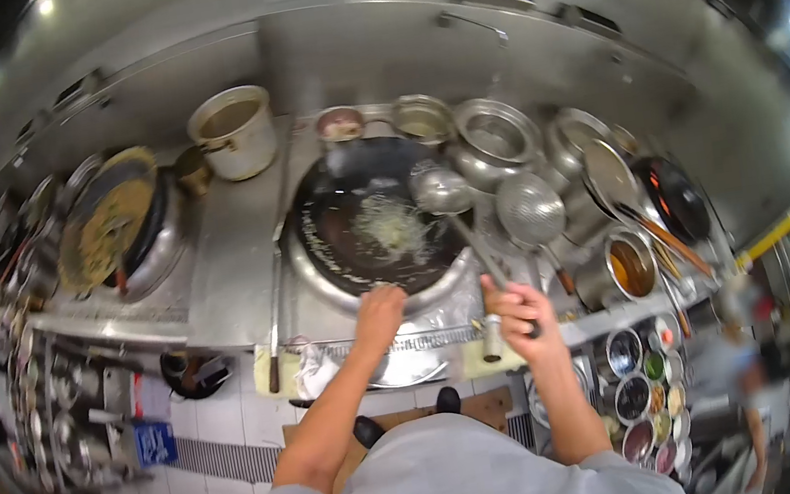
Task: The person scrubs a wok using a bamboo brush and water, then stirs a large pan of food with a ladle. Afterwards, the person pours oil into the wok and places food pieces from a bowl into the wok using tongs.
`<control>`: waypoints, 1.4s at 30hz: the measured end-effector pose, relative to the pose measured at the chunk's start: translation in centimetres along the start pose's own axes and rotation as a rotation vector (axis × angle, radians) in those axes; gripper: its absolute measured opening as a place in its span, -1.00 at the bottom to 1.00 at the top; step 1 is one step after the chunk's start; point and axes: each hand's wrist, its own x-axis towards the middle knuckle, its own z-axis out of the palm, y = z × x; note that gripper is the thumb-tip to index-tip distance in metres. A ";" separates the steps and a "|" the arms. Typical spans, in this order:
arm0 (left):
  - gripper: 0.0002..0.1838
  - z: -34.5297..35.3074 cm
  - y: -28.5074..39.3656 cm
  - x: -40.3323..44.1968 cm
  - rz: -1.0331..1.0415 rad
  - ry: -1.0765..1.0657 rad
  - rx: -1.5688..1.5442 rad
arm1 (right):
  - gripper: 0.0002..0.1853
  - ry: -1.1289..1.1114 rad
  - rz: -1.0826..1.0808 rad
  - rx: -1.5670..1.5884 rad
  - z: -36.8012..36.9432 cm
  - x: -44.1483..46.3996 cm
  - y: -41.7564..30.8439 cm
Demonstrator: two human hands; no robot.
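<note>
A dark wok [324, 171] sits on the round steel burner ring in front of me, with pale thin shreds [392, 227] in its middle. My left hand [383, 313] is closed at the wok's near rim; the fingertips are partly hidden. Wrapped round the long handle of a steel ladle [442, 191] is my right hand [524, 316]. The ladle's bowl hangs over the wok's right side, apart from the shreds. Just right of the ladle lies a perforated strainer [530, 209] with a wooden handle end.
Behind the wok stand a large pot [239, 156], a small bowl [339, 123] and steel pots [495, 137]. To the left is a second wok [114, 226] with food. A container of brown liquid [631, 266] and seasoning tubs [625, 352] are at right. Another person [729, 362] stands far right.
</note>
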 end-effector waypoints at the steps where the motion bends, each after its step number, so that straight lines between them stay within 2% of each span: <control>1: -0.93 -0.2 0.3 0.1 -0.041 -0.026 -0.016 | -0.76 0.062 -0.012 -0.111 -0.4 0.1 0.9; 2: -0.94 -0.7 0.7 0.2 -0.088 -0.053 -0.024 | -0.82 0.221 -0.043 -0.302 0.0 0.1 1.6; 3: -0.94 -0.7 0.9 -0.2 -0.069 -0.082 -0.046 | -0.81 0.272 -0.077 -0.507 -0.5 0.2 1.8; 4: -0.87 -0.9 0.9 -0.4 -0.055 -0.093 -0.069 | -0.61 0.388 -0.111 -0.730 -1.0 0.2 1.7; 5: -0.78 -1.2 0.9 -0.2 -0.045 -0.092 -0.085 | -0.51 0.459 -0.165 -1.045 -2.2 -0.2 2.0; 6: -0.78 -1.7 1.1 -0.4 -0.035 -0.088 -0.089 | -0.41 0.521 -0.217 -1.369 -3.4 -0.5 2.0; 8: -0.55 -2.5 2.4 -1.4 0.054 -0.100 0.039 | -0.28 0.504 -0.408 -1.451 -6.2 -1.1 1.1; 10: -0.48 -2.9 3.4 -1.5 0.043 -0.138 0.052 | -0.25 0.557 -0.429 -1.433 -8.8 -1.2 -0.6; 12: -0.40 -3.3 4.1 -1.8 0.006 -0.185 0.076 | -0.18 0.699 -1.005 -1.891 -15.4 0.9 -2.6; 13: -0.41 -3.5 4.5 -1.9 0.005 -0.188 0.098 | -0.17 0.919 -0.749 -1.834 -15.5 0.7 -3.5; 14: -0.41 -3.6 4.9 -1.7 0.002 -0.181 0.120 | -0.18 1.023 -0.676 -1.888 -17.2 0.8 -5.3; 16: -0.42 -4.0 6.5 -2.6 -0.012 -0.155 0.104 | -0.16 1.113 -0.659 -2.004 -22.3 0.8 -9.0; 17: -0.44 -4.2 7.3 -3.4 -0.024 -0.135 0.077 | -0.14 1.105 -0.727 -2.093 -26.2 0.7 -10.7; 18: -0.47 -4.4 7.9 -4.3 -0.047 -0.202 -0.046 | -0.12 1.130 -0.614 -2.084 -25.7 -0.1 -10.7; 19: -0.50 -4.7 8.4 -5.5 -0.078 -0.266 -0.166 | -0.10 1.137 -0.692 -2.100 -28.6 0.0 -11.4; 20: -0.59 -4.7 8.6 -6.9 -0.183 -0.411 -0.259 | -0.14 1.215 -0.491 -2.018 -27.4 -0.5 -11.3; 21: -0.64 -4.4 8.5 -8.0 -0.275 -0.553 -0.438 | -0.13 1.215 -0.517 -2.063 -28.1 -0.8 -11.5; 22: -0.64 -3.4 8.0 -9.5 -0.451 -0.727 -0.636 | -0.18 1.275 -0.567 -2.240 -29.3 -0.4 -11.9; 23: -0.64 -2.4 7.5 -10.9 -0.629 -0.881 -0.840 | -0.26 1.334 -0.407 -2.424 -24.9 -0.7 -10.4; 24: -0.67 -1.5 7.7 -11.7 -0.561 -0.917 -0.891 | -0.34 1.221 -0.476 -2.449 -25.5 0.0 -10.4; 25: -0.68 -1.1 8.0 -12.2 -0.507 -0.924 -0.929 | -0.34 1.115 -0.431 -2.336 -23.8 1.0 -9.3; 26: -0.64 -1.4 8.5 -11.9 -0.562 -0.959 -1.046 | -0.28 0.933 -0.205 -2.192 -23.3 2.4 -9.0; 27: -0.63 -0.3 7.7 -13.0 -0.532 -0.914 -1.141 | -0.17 0.899 -0.237 -2.259 -25.9 3.5 -7.8; 28: -0.64 0.7 6.8 -13.5 -0.431 -0.901 -1.117 | -0.05 0.779 -0.233 -2.274 -24.5 3.6 -5.8; 29: -0.64 1.0 6.7 -13.6 -0.422 -0.887 -1.069 | 0.05 0.816 -0.203 -2.340 -26.3 4.0 -5.8; 30: -0.64 1.4 6.6 -13.7 -0.404 -0.899 -1.033 | 0.11 0.772 -0.317 -2.138 -26.5 3.8 -5.1; 31: -0.64 2.6 6.0 -14.4 -0.411 -0.856 -1.061 | 0.12 0.739 -0.498 -2.149 -34.3 5.4 -8.2; 32: -0.64 3.7 5.4 -15.1 -0.403 -0.834 -1.094 | 0.04 1.129 0.016 -1.604 -22.6 4.6 -3.7; 33: -0.64 3.0 5.1 -15.5 -0.415 -0.776 -1.086 | 0.03 1.110 -0.038 -1.603 -22.6 4.4 -4.1; 36: -0.63 1.6 5.6 -15.7 -0.432 -0.721 -1.108 | -0.03 0.842 -0.229 -1.827 -20.9 5.2 -7.5; 39: -0.64 0.6 5.2 -15.9 -0.401 -0.620 -1.071 | -0.08 0.574 -0.337 -2.116 -14.4 5.7 -11.4; 42: -0.64 0.2 5.0 -16.4 -0.408 -0.589 -1.066 | -0.13 0.199 -0.417 -2.509 -8.3 9.0 -14.8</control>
